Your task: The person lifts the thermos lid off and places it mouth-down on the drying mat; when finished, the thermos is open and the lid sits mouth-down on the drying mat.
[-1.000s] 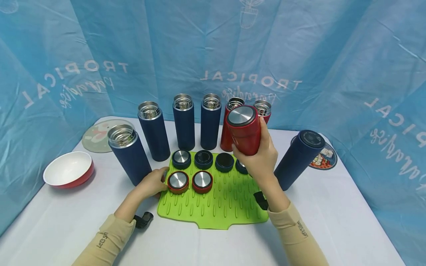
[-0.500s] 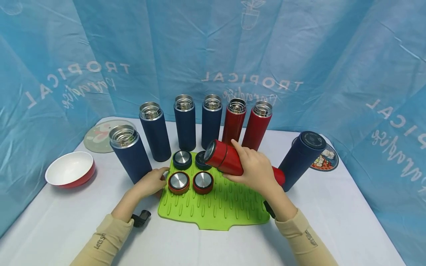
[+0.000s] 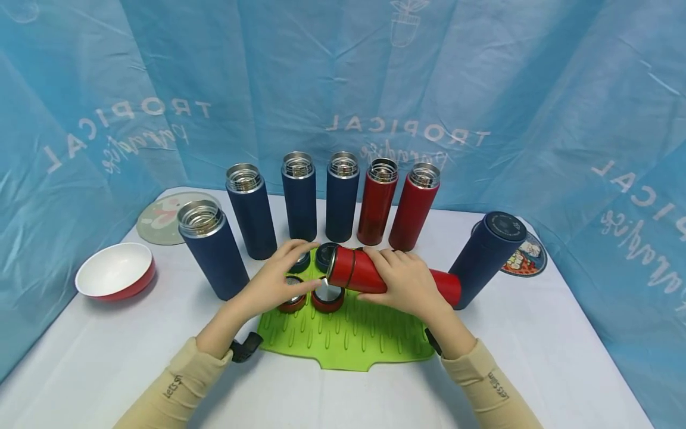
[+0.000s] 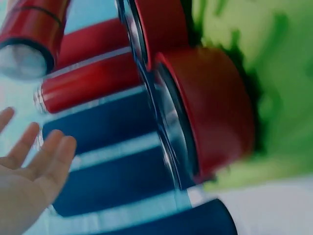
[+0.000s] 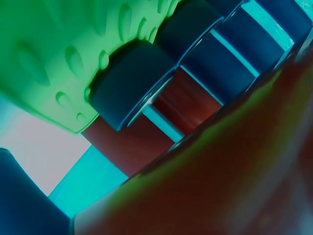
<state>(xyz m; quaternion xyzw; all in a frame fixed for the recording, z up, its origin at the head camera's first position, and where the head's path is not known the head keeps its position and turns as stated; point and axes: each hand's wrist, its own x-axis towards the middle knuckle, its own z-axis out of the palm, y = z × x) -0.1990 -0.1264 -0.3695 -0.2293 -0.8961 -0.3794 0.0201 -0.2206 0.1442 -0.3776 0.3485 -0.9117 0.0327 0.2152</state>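
My right hand (image 3: pixel 404 283) grips a red thermos bottle (image 3: pixel 361 275) around its body. The bottle lies nearly level above the green mat (image 3: pixel 343 348), its silver-topped lid pointing left. Close to that lid, my left hand (image 3: pixel 273 283) reaches in with fingers extended and apart; the left wrist view shows this hand (image 4: pixel 32 181) holding nothing, with the red bottle (image 4: pixel 34 29) beyond it. Two red lids with silver tops, a left one (image 3: pixel 292 305) and a right one (image 3: pixel 328 298), sit on the mat below. Navy lids (image 3: pixel 324 257) behind them are partly hidden.
Open navy bottles (image 3: pixel 252 220) and two open red bottles (image 3: pixel 412 211) stand behind the mat. A navy bottle (image 3: pixel 482 262) with a dark top stands at right, before a patterned plate (image 3: pixel 527 265). A bowl (image 3: pixel 115 271) and round mat (image 3: pixel 161 223) are at left.
My right hand has lowered the red bottle and tipped it from lid-up to nearly level, lid to the left. My left hand has left the mat's left edge and moved right toward the lid.
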